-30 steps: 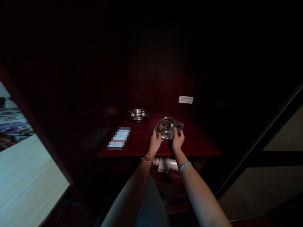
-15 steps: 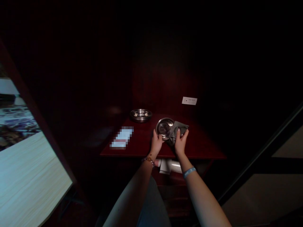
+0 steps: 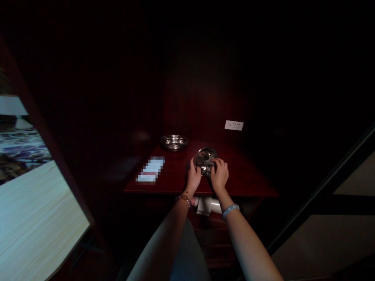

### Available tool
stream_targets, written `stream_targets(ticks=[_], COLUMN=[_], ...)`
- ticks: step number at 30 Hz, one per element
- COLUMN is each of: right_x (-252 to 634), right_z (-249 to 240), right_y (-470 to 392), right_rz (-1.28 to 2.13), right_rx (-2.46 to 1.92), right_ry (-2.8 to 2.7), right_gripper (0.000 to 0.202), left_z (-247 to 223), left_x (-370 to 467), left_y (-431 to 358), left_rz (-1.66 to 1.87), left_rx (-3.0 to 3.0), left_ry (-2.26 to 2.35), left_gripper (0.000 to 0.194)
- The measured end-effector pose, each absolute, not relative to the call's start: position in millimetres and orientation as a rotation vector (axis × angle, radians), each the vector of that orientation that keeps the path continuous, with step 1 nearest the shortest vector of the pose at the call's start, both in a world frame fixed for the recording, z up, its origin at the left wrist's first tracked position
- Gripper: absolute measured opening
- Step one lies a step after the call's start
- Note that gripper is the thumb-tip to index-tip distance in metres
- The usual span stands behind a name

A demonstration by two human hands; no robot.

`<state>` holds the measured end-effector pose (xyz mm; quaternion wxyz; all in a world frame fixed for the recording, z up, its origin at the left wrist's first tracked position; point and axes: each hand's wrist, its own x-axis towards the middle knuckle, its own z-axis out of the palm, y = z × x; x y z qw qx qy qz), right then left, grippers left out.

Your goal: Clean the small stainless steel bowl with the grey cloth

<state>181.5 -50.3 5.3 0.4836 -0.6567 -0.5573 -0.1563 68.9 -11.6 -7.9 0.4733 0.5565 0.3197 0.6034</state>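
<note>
A shiny metal bowl (image 3: pixel 202 156) is tilted toward me above the dark red desk (image 3: pixel 172 179). My left hand (image 3: pixel 193 174) grips its lower left rim, thumb on the near side. Bunched under the fingers of my right hand (image 3: pixel 219 172) is a grey cloth (image 3: pixel 209 163), pressed against the inside of the bowl at its right. Part of the cloth is hidden by that hand. Farther back on the left, a stack of metal bowls (image 3: pixel 174 143) rests on the desk.
A blurred-out flat pale object (image 3: pixel 151 169) lies at the desk's left. The back wall carries a white socket panel (image 3: pixel 234 125). Below the desktop are a white box and a roll (image 3: pixel 209 205). A light wooden tabletop (image 3: pixel 38 218) stands at far left.
My right hand has turned over and moved left with the cloth, from the bowl's right rim to its inside. The cloth is now bunched up. My left hand keeps its hold.
</note>
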Motion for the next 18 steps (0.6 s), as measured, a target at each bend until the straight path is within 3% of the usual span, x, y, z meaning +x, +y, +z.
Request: stream_targets(ticks=[13, 18], right_x=[169, 176], right_z=[6, 2], right_y=[-50, -51], right_rz=[-0.385, -0.238], right_rx=[-1.752, -1.620], right_ry=[-1.727, -1.932], right_gripper=[0.035, 0.049], left_z=[-13, -14], left_x=[66, 65], left_y=[-4, -3], left_rz=[1.668, 1.679], left_rx=[1.491, 1.493], left_ry=[0.874, 0.882], left_gripper=[0.053, 0.052])
